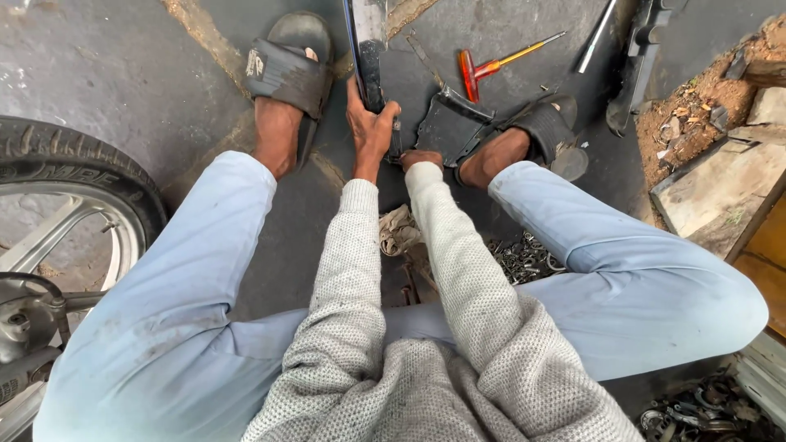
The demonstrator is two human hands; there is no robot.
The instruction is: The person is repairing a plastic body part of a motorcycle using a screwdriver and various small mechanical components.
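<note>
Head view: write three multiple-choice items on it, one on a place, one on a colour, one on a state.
1. Where does the wheel lie?
A. left edge
B. top right
C. between the feet

2. What colour is the screwdriver handle?
A. blue
B. red
C. green

3. What is the left hand doing?
A. resting open on a knee
B. gripping the dark flat part
C. holding the rag

Answers: 1 A, the tyre sits beside the left leg; 2 B, the handle shows red on the ground; 3 B, fingers wrap around the part.
</note>
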